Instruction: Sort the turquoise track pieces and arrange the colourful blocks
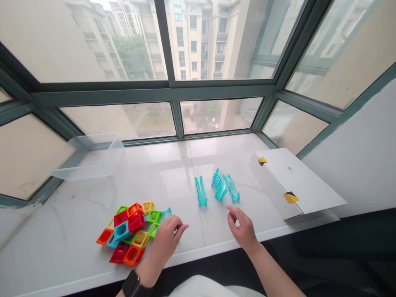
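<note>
My left hand (168, 237) hovers over the worktop just right of a heap of colourful window-framed building blocks (128, 229). Its fingers are loosely curled, the thumb stands off from them, and I see nothing held. Behind its knuckles part of a clear teal piece (166, 213) shows, the remainder hidden. My right hand (243, 229) has its index finger stretched out and holds nothing. Just beyond that fingertip lie a curved teal track piece (220, 184) and a straight teal track piece (233, 188) close together. Another straight teal track (201, 191) lies apart, to their left.
A clear plastic bin (89, 172) stands at the back left by the window. On the right is a white box (297, 181) with yellow-and-black tabs, near the front edge. The white marble-look sill (148, 165) has green-framed windows around it.
</note>
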Demonstrator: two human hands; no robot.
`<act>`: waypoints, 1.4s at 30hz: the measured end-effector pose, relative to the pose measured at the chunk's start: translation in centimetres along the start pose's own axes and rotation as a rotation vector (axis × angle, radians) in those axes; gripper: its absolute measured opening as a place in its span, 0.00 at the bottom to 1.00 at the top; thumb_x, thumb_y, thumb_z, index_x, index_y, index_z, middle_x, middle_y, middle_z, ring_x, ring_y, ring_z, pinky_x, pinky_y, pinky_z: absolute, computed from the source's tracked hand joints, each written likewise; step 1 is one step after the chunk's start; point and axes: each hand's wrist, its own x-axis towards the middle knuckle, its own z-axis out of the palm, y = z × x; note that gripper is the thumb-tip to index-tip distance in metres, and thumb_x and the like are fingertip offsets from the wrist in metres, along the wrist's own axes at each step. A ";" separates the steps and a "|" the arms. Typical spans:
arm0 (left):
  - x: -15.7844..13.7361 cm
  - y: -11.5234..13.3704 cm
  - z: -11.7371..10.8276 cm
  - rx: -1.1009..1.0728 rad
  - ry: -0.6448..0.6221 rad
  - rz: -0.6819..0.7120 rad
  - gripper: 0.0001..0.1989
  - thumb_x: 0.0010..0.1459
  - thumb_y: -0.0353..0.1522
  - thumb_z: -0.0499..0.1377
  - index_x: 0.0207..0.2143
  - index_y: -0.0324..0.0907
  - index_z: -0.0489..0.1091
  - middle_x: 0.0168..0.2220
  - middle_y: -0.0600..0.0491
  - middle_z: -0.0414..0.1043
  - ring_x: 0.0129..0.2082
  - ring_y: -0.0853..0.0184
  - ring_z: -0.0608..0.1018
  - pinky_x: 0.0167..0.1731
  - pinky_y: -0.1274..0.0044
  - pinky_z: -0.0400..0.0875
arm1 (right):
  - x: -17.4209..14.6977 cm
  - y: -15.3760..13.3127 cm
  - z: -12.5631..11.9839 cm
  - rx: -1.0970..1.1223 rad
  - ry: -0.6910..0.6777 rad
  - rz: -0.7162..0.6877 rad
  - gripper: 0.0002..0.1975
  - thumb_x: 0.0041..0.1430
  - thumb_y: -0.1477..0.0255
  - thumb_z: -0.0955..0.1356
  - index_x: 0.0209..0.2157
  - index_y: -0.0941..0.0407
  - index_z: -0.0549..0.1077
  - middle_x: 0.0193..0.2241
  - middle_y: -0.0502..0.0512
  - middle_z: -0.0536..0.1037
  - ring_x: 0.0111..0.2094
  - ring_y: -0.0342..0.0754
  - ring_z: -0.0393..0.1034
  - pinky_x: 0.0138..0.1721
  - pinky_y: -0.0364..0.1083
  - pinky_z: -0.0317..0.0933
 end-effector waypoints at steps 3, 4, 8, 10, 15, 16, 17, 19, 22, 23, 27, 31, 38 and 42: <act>-4.0 -2.0 -1.7 0.051 0.067 -0.008 0.17 0.73 0.41 0.55 0.30 0.45 0.69 0.28 0.54 0.73 0.30 0.63 0.75 0.33 0.73 0.70 | -1.6 -1.3 2.0 0.058 -0.178 0.056 0.18 0.69 0.76 0.64 0.57 0.50 0.74 0.41 0.54 0.77 0.35 0.46 0.75 0.37 0.45 0.73; -5.0 -2.5 -2.2 0.064 0.090 -0.002 0.15 0.73 0.40 0.55 0.32 0.45 0.71 0.31 0.53 0.75 0.32 0.62 0.77 0.36 0.72 0.71 | -1.9 -1.8 2.7 0.058 -0.244 0.074 0.19 0.68 0.76 0.65 0.57 0.49 0.74 0.45 0.56 0.77 0.38 0.47 0.76 0.39 0.45 0.74; -6.3 -4.0 -3.6 0.170 0.185 0.023 0.09 0.72 0.36 0.56 0.45 0.46 0.75 0.43 0.48 0.80 0.45 0.57 0.80 0.49 0.65 0.75 | -2.0 -4.2 6.6 -0.007 -0.508 0.089 0.27 0.62 0.77 0.70 0.62 0.47 0.72 0.53 0.57 0.76 0.53 0.54 0.74 0.56 0.52 0.71; -6.1 -4.6 -3.5 0.229 0.203 0.031 0.11 0.71 0.35 0.55 0.50 0.45 0.76 0.49 0.46 0.80 0.50 0.55 0.79 0.54 0.62 0.74 | -1.7 -5.4 8.8 -0.039 -0.616 0.063 0.31 0.62 0.76 0.72 0.65 0.47 0.69 0.54 0.58 0.76 0.54 0.55 0.74 0.58 0.54 0.69; -5.5 -6.1 -1.5 0.363 0.124 -0.011 0.19 0.69 0.30 0.52 0.57 0.42 0.75 0.60 0.42 0.76 0.58 0.51 0.77 0.58 0.57 0.74 | -0.9 -7.6 13.9 -0.119 -0.721 -0.078 0.31 0.61 0.75 0.74 0.65 0.47 0.72 0.52 0.58 0.78 0.52 0.56 0.74 0.55 0.51 0.68; -5.5 -6.4 -1.1 0.397 0.104 -0.036 0.20 0.68 0.29 0.52 0.58 0.41 0.75 0.62 0.41 0.74 0.59 0.50 0.76 0.58 0.57 0.74 | -0.9 -7.8 14.5 -0.136 -0.720 -0.092 0.28 0.61 0.76 0.74 0.62 0.48 0.74 0.51 0.58 0.79 0.51 0.56 0.74 0.54 0.51 0.68; -5.5 -6.6 -0.8 0.429 0.084 -0.064 0.21 0.68 0.28 0.52 0.59 0.41 0.74 0.64 0.41 0.73 0.60 0.48 0.76 0.57 0.56 0.74 | -0.9 -7.8 15.0 -0.150 -0.714 -0.097 0.24 0.60 0.77 0.74 0.58 0.49 0.77 0.49 0.57 0.80 0.50 0.55 0.74 0.53 0.50 0.67; -5.6 -6.9 -0.3 0.469 0.052 -0.109 0.22 0.66 0.26 0.52 0.60 0.40 0.74 0.65 0.41 0.71 0.62 0.47 0.74 0.57 0.56 0.74 | -1.0 -7.7 15.5 -0.157 -0.698 -0.098 0.17 0.61 0.79 0.72 0.50 0.50 0.81 0.46 0.56 0.81 0.48 0.54 0.75 0.51 0.48 0.66; -5.6 -7.2 -0.1 0.473 0.031 -0.123 0.22 0.66 0.26 0.53 0.59 0.41 0.75 0.64 0.41 0.72 0.63 0.47 0.74 0.58 0.57 0.73 | -1.3 -7.0 15.3 -0.146 -0.685 -0.088 0.14 0.62 0.81 0.70 0.44 0.51 0.82 0.43 0.55 0.82 0.46 0.52 0.75 0.50 0.47 0.65; -5.6 -7.3 -0.1 0.467 0.032 -0.120 0.22 0.66 0.26 0.53 0.59 0.41 0.75 0.64 0.41 0.73 0.63 0.48 0.74 0.59 0.57 0.73 | -1.4 -6.7 15.1 -0.146 -0.682 -0.079 0.14 0.62 0.82 0.70 0.43 0.51 0.82 0.43 0.55 0.82 0.46 0.52 0.75 0.49 0.46 0.65; -5.4 -7.6 -0.4 0.439 0.034 -0.110 0.21 0.67 0.28 0.53 0.59 0.41 0.76 0.64 0.42 0.73 0.61 0.48 0.75 0.58 0.58 0.74 | -1.9 -5.6 14.0 -0.160 -0.669 -0.046 0.15 0.61 0.83 0.70 0.41 0.50 0.83 0.42 0.53 0.82 0.45 0.51 0.76 0.47 0.46 0.66; -5.4 -7.0 -0.6 0.384 0.072 -0.135 0.20 0.66 0.29 0.55 0.58 0.42 0.76 0.63 0.41 0.73 0.61 0.46 0.75 0.58 0.56 0.74 | -2.5 -5.2 11.9 -0.137 -0.599 -0.045 0.15 0.60 0.84 0.70 0.40 0.49 0.82 0.41 0.52 0.82 0.44 0.50 0.77 0.46 0.46 0.68; -5.6 -1.3 0.0 -0.195 0.101 -0.213 0.21 0.72 0.43 0.52 0.59 0.44 0.72 0.57 0.42 0.77 0.49 0.55 0.81 0.52 0.61 0.78 | -2.4 -6.7 8.0 0.001 -0.318 -0.097 0.13 0.67 0.80 0.67 0.42 0.49 0.81 0.41 0.54 0.82 0.43 0.51 0.77 0.48 0.49 0.70; -5.3 1.4 0.8 -0.534 -0.046 -0.299 0.23 0.72 0.47 0.51 0.58 0.44 0.72 0.52 0.44 0.80 0.43 0.59 0.83 0.45 0.67 0.78 | -2.1 -7.9 7.3 0.010 -0.248 -0.126 0.13 0.68 0.79 0.66 0.44 0.49 0.80 0.41 0.54 0.81 0.43 0.51 0.76 0.47 0.49 0.70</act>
